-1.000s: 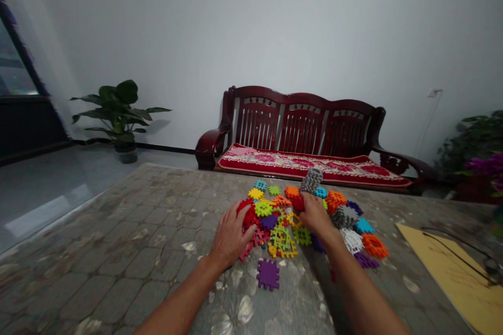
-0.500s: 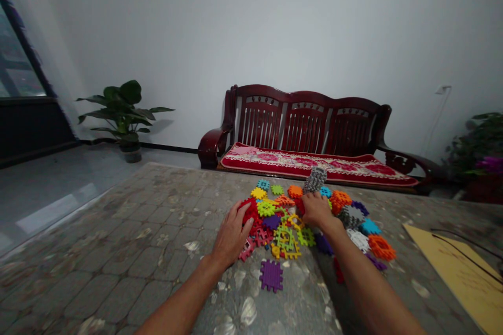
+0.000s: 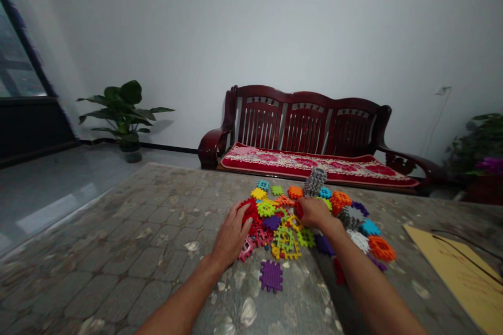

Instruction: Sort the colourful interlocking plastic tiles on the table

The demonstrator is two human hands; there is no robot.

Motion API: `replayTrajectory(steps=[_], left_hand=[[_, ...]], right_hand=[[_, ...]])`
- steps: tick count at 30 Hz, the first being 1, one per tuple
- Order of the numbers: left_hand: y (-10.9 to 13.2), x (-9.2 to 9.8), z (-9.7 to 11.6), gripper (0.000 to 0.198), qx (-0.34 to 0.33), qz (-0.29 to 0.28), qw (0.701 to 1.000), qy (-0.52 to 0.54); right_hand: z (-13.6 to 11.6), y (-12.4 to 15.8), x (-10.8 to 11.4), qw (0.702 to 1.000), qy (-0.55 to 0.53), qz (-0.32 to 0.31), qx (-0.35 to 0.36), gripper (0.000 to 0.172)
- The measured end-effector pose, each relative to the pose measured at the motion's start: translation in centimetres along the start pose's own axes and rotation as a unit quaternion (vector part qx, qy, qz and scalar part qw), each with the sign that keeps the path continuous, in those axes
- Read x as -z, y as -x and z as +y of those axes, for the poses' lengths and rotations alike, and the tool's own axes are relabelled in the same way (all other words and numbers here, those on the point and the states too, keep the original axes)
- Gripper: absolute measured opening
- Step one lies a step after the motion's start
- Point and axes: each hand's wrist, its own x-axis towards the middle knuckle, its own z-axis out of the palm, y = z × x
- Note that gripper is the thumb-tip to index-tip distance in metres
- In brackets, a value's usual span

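At the left edge of a pile of plastic interlocking pieces, my left hand (image 3: 231, 233) curls its fingers and thumb round red waffle-like pieces (image 3: 249, 210). My right hand (image 3: 315, 213) is closed at the back of the pile, and a red piece (image 3: 299, 208) shows at its fingertips. Between the hands lie a lime-green piece (image 3: 266, 209), a dark purple piece (image 3: 272, 222) and yellow frame pieces (image 3: 294, 221). A flat purple square (image 3: 271, 276) lies apart, nearer to me. Behind my right hand stands a stack of grey pieces (image 3: 315, 182).
Right of my right forearm are orange pieces (image 3: 381, 248), a white piece (image 3: 358, 241) and a blue piece (image 3: 370, 226). A yellow board (image 3: 459, 277) with a black cable lies at the right on the patterned tablecloth (image 3: 129, 251). Beyond stands a wooden bench (image 3: 306, 125).
My right hand has shifted slightly left and toward me, uncovering a green piece behind it. My left hand stays on the red pieces.
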Motion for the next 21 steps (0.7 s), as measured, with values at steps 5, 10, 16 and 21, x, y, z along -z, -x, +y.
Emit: replayTrajectory(steps=[5, 10, 16, 21], left_hand=[[0.0, -0.1, -0.2, 0.043, -0.007, 0.009, 1.000, -0.001], [0.0, -0.2, -0.2, 0.043, -0.008, 0.008, 1.000, 0.002], [0.0, -0.2, -0.2, 0.043, -0.008, 0.008, 1.000, -0.002], [0.0, -0.4, -0.1, 0.044, -0.010, 0.021, 0.999, -0.027]], right_hand=[[-0.2, 0.3, -0.2, 1.000, -0.013, 0.009, -0.008, 0.030], [-0.9, 0.4, -0.1, 0.994, -0.103, 0.024, -0.021, 0.036], [-4.3, 0.3, 0.9, 0.957, -0.280, 0.073, 0.016, 0.057], [-8.0, 0.2, 1.3, 0.925, -0.362, 0.090, 0.069, 0.063]])
